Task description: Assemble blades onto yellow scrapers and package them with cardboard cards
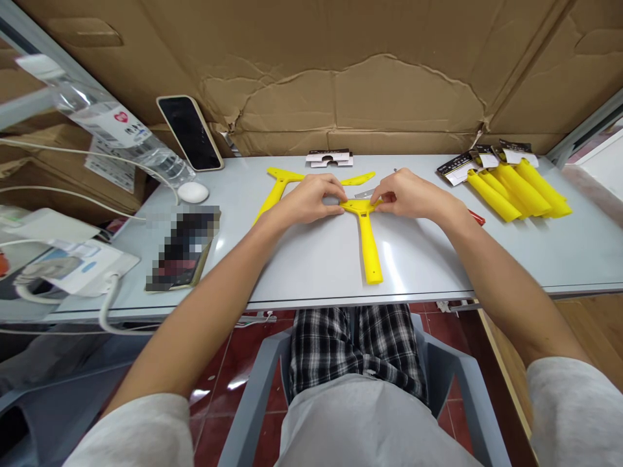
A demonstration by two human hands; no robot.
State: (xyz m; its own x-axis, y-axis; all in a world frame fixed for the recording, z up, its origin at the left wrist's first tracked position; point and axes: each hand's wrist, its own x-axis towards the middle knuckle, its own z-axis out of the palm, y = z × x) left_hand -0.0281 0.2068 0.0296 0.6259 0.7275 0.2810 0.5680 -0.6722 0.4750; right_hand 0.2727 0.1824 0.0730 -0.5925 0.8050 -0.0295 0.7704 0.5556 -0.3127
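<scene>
Yellow is the T-shaped tool point(366, 237), at the middle of the pale table point(311, 269), its handle point(371, 259) directed to six o'clock. The left hand point(311, 200) pinches the nine o'clock end of its head point(359, 205), and the right hand point(406, 193) pinches the three o'clock end. From it, a card point(343, 157) lies at eleven o'clock, and yellow pieces point(523, 188) near three o'clock

On the glossy table point(311, 266) are laid a yellow tool point(274, 196), carded yellow handles point(524, 187), a folded card point(329, 157) and, apparently, a red-handled tool point(477, 217).
</scene>
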